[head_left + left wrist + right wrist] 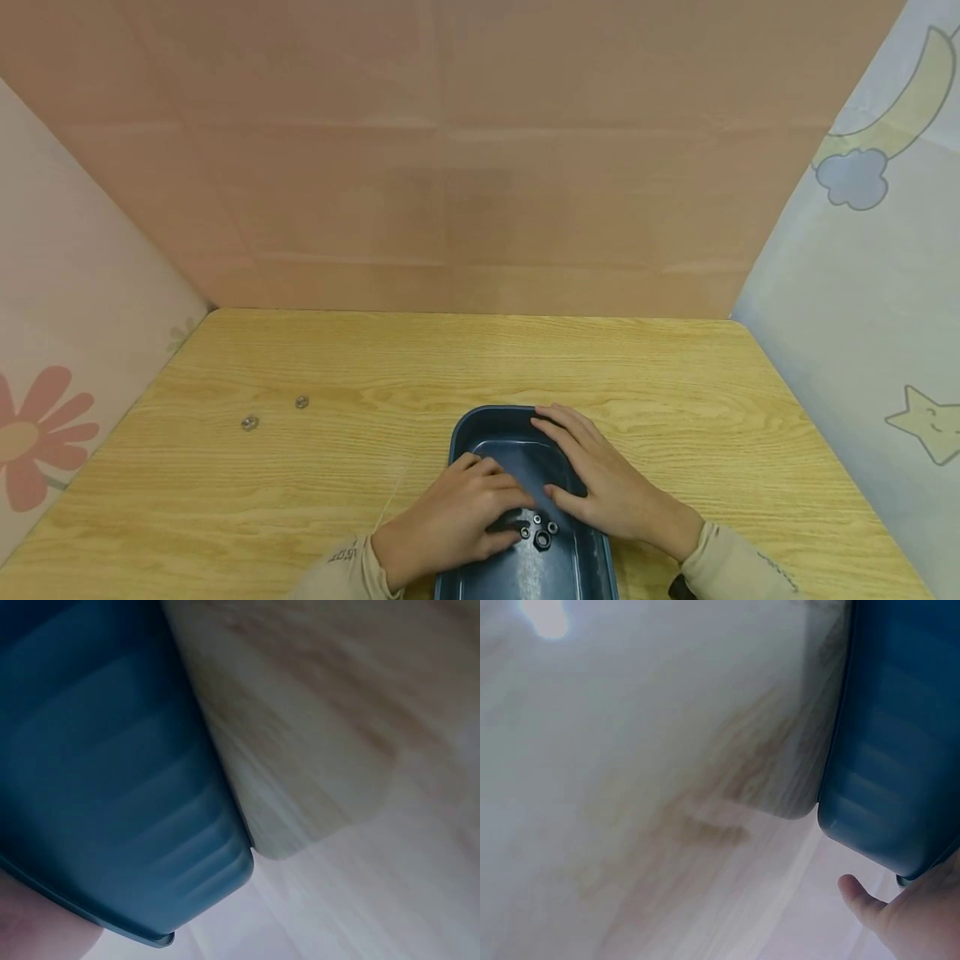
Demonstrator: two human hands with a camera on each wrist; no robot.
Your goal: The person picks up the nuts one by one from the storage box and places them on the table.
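A dark blue tray (525, 575) stands at the table's front edge in the head view. Inside it lie several small nuts (537, 519), along with a larger dark nut (542, 540). My left hand (468, 508) reaches over the left rim, thumb and fingers apart beside the nuts; its palm side is hidden. Over the right rim lies my right hand (600, 475), fingers spread, tips at the far right corner and thumb inside the tray. Both wrist views show the tray's outer wall (135, 787), with part of the right hand (922, 922) in the right one.
Two small metal nuts lie on the wooden table to the left, one nearer nut (250, 423) and one farther nut (302, 402). A brown panel (450, 167) closes off the back. Patterned side walls (862, 333) flank the table.
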